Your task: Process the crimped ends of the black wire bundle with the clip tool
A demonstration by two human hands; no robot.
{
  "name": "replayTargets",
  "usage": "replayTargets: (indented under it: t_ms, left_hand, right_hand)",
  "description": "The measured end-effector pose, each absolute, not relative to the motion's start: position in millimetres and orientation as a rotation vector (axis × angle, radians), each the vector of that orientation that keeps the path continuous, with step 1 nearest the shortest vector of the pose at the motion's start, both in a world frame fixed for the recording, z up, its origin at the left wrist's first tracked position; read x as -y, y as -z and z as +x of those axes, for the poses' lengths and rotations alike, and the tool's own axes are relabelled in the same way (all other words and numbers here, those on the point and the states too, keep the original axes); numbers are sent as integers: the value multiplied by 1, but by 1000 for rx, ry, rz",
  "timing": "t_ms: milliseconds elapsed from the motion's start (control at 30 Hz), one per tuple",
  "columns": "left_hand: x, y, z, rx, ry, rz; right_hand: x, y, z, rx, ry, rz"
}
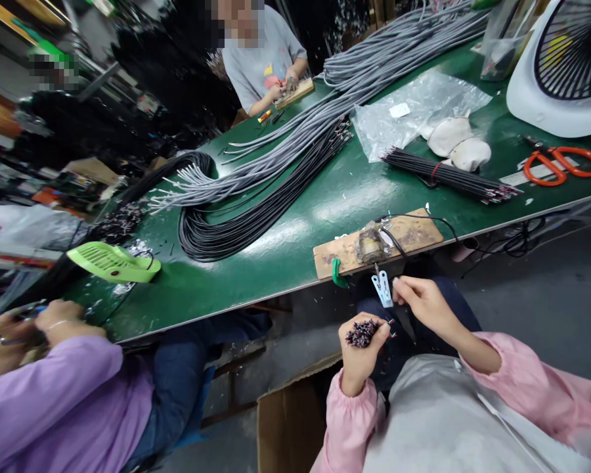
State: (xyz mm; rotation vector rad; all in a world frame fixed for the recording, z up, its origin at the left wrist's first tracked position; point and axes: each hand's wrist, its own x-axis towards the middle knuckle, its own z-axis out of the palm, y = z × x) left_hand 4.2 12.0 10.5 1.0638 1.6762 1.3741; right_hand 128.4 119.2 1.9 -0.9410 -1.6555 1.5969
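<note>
Wire ends (362, 333), bunched in the left hand's (358, 358) closed fist below the table (276, 249) edge, could slip or scatter while the right hand (423, 303) pinches one strand beside the white clip (383, 289).

A: Is it bright?
B: Yes. Light from above makes white shiny spots on the green table (335, 197).
A: Is it sharp?
B: The middle is. The edges bend and stretch, and the left side looks smeared. The back is dark. Two spots are blocked into squares.
</note>
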Motion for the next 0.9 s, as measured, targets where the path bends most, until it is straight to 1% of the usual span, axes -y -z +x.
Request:
replayTargets:
  t_ms: [100, 200, 333, 467, 633, 900]
  left_hand:
    - [-12, -8, 5, -1646, -1332, 1067]
    - [-12, -1, 8, -1568, -1349, 979]
    - [-9, 4, 15, -1494, -1392, 840]
    - [-6, 2, 20, -1565, -1364, 833]
    - [-4, 0, 24, -1624, -1359, 774]
    - [-4, -3, 24, -1599, -1342, 780]
  right_hand:
    - [-100, -8, 144, 1744, -1499, -873]
    - [-87, -9, 153, 1806, -1549, -765]
    - [-84, -7, 160, 1836, -1587, -759]
    - [-89, -11, 163, 1893, -1639, -656]
    - [-96, -18, 157, 1964, -1373, -691]
    - [-95, -15, 156, 1947, -1329, -707]
